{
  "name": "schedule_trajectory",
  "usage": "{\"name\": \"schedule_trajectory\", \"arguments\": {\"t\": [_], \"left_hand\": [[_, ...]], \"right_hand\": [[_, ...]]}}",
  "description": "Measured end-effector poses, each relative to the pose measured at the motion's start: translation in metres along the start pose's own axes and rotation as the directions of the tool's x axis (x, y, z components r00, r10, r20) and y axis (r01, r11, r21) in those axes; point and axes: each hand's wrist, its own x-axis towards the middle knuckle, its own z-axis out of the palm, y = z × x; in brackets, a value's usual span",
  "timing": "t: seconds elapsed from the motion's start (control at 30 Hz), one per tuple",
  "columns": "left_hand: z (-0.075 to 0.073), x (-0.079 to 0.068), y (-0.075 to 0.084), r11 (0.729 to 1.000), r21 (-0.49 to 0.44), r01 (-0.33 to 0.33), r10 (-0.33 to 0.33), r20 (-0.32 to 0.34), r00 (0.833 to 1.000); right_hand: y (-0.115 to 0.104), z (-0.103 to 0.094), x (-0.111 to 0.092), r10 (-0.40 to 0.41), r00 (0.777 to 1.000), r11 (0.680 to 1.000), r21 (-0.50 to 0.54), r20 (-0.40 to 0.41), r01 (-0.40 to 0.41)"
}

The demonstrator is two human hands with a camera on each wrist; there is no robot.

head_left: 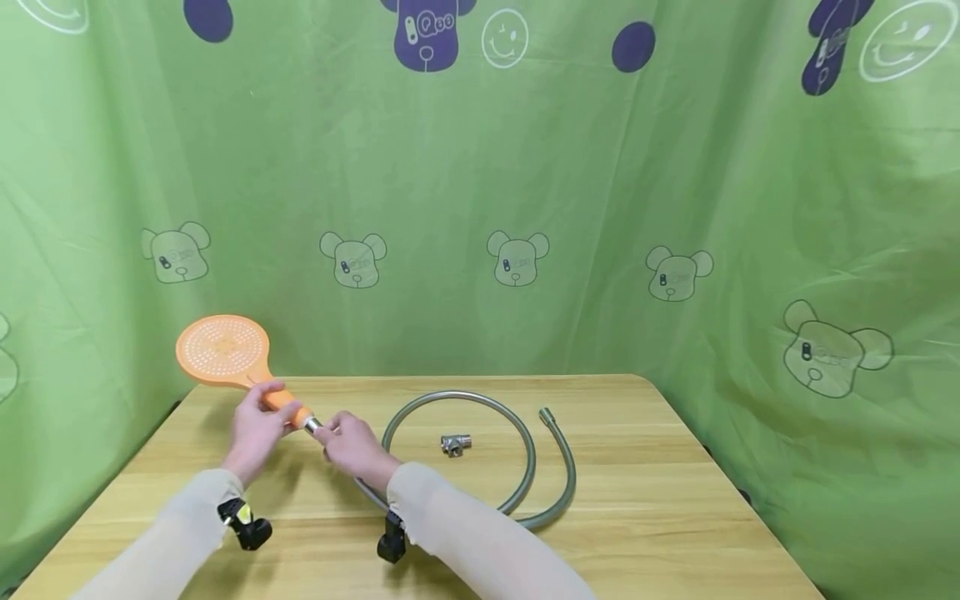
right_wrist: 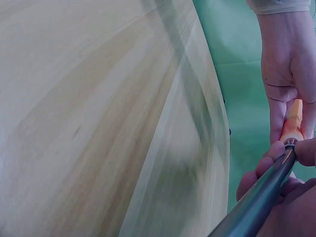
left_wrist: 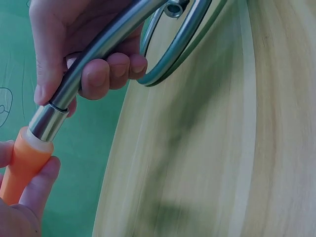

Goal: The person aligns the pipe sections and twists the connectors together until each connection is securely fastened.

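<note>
My left hand (head_left: 257, 429) grips the orange shower head (head_left: 223, 350) by its handle, its round perforated face turned up and raised at the far left. Pinched in my right hand (head_left: 358, 450) is one end of a grey metal shower hose (head_left: 533, 457). In the left wrist view, the silver collar (left_wrist: 48, 122) sits between the hose and the pale ring at the handle's end. Thumb and curled fingers of the right hand wrap the hose just above that collar. The right wrist view has hose and handle nearly in line.
From the right hand the hose loops across the wooden table (head_left: 637, 508), its free end (head_left: 547, 417) pointing to the back. Inside the loop lies a small metal T-shaped fitting (head_left: 454, 445). A green patterned curtain (head_left: 442, 325) stands behind and at both sides.
</note>
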Motion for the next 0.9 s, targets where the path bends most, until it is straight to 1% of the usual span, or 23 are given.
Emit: {"name": "schedule_trajectory", "arguments": {"t": [0.27,0.4,0.6,0.8,0.9], "left_hand": [[-0.0004,-0.0030,-0.0029,0.999,0.037,-0.025,0.025,-0.012,1.000],[-0.0012,-0.0027,-0.0052,0.998,0.047,-0.036,0.036,-0.013,0.999],[-0.0002,-0.0037,-0.0059,0.998,0.039,-0.040,0.040,-0.014,0.999],[0.0019,-0.0051,-0.0027,0.999,0.021,-0.034,0.035,-0.020,0.999],[0.0022,-0.0045,-0.0007,0.999,0.014,-0.035,0.035,-0.018,0.999]], "right_hand": [[0.0005,-0.0018,0.0007,-0.012,0.999,1.000,-0.020,0.037,0.013],[0.0012,-0.0022,0.0010,-0.016,0.999,1.000,-0.014,0.032,0.017],[0.0015,-0.0002,-0.0009,-0.033,0.999,0.997,-0.065,0.017,0.034],[0.0000,-0.0005,-0.0025,-0.013,1.000,1.000,-0.017,-0.011,0.013],[-0.0009,-0.0013,-0.0030,-0.011,1.000,1.000,-0.011,-0.015,0.011]]}}
